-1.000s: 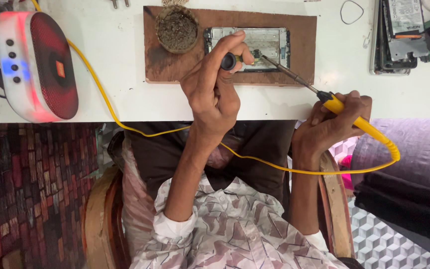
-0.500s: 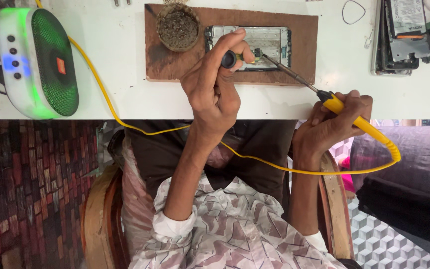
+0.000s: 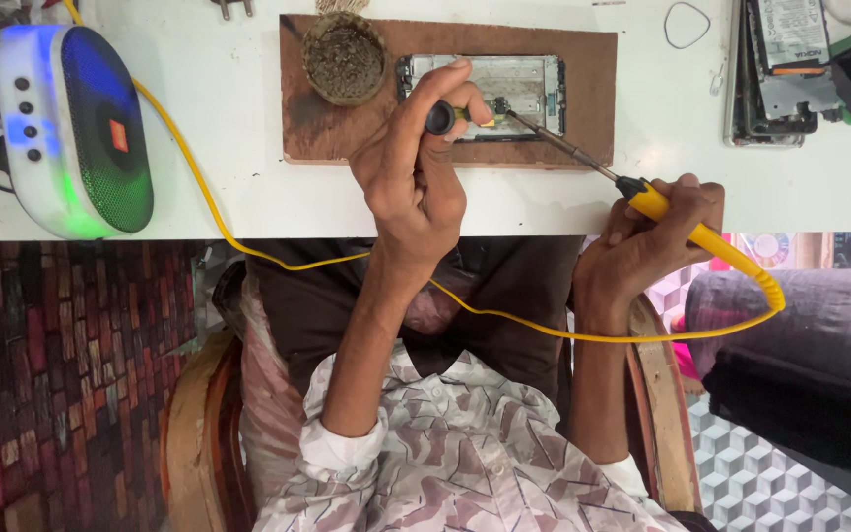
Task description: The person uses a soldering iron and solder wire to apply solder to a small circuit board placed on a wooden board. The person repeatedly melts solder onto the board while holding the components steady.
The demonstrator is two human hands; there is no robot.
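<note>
A disassembled phone (image 3: 519, 84) lies on a brown wooden board (image 3: 593, 69) on the white table (image 3: 248, 187). My left hand (image 3: 411, 182) rests over the board's near edge, its fingers closed on a small black-and-yellow tool (image 3: 445, 116) that touches the phone. My right hand (image 3: 647, 241) is at the table's edge and grips the yellow handle of a soldering iron (image 3: 657, 205). The iron's thin metal shaft reaches up-left and its tip meets the phone beside the small tool.
A round tin of dark material (image 3: 345, 57) sits on the board's left end. A glowing white speaker (image 3: 71, 128) stands at the left. The iron's yellow cord (image 3: 209, 202) loops across my lap. Phone parts (image 3: 780, 69) lie at top right. Dark fabric (image 3: 800, 355) is at the right.
The speaker's light went from red to green to blue and green. Both hands and their tools stay nearly where they were over the phone.
</note>
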